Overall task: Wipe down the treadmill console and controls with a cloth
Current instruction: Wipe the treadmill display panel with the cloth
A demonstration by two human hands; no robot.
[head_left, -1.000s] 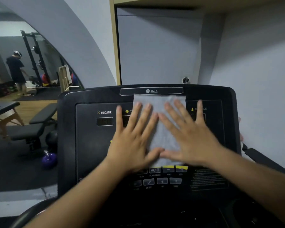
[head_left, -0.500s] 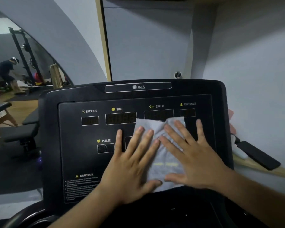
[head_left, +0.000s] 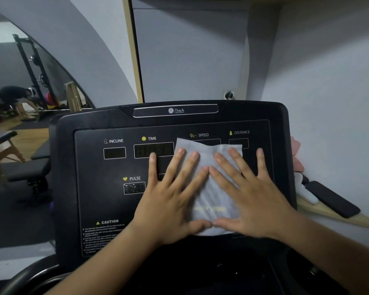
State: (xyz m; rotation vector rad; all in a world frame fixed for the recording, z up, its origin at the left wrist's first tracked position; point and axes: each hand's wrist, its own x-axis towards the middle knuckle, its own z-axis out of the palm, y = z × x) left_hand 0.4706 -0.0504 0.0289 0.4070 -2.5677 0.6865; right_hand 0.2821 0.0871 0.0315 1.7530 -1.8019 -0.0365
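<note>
- Grip: both hands flat, fingers splayed, palms pressing down; nothing pinched. Left hand (head_left: 170, 201) covers the left edge of the cloth (head_left: 209, 188), right hand (head_left: 249, 199) covers the right edge; thumbs nearly meet at its lower edge.
- Cloth: one, thin, pale grey, limp. Looks light and soft, puckers between the index fingers, so it will bunch if pushed unevenly. Best held by flat palm pressure across its width, not by a corner.
- Location: cloth lies on the treadmill console (head_left: 90, 188), centre-right of the panel, top edge over the SPEED window, just right of the TIME display (head_left: 153, 150).
- Console: rigid, glossy, likely slippery under the cloth; it leaves little drag, so the cloth can slide out from under a light hand.
- Count: two hands, one cloth, one console; labelled readouts visible: INCLINE, TIME, SPEED, DISTANCE, PULSE, five in all.
- Left of the cloth: PULSE window (head_left: 134, 188) looks smudged, uncovered.
</note>
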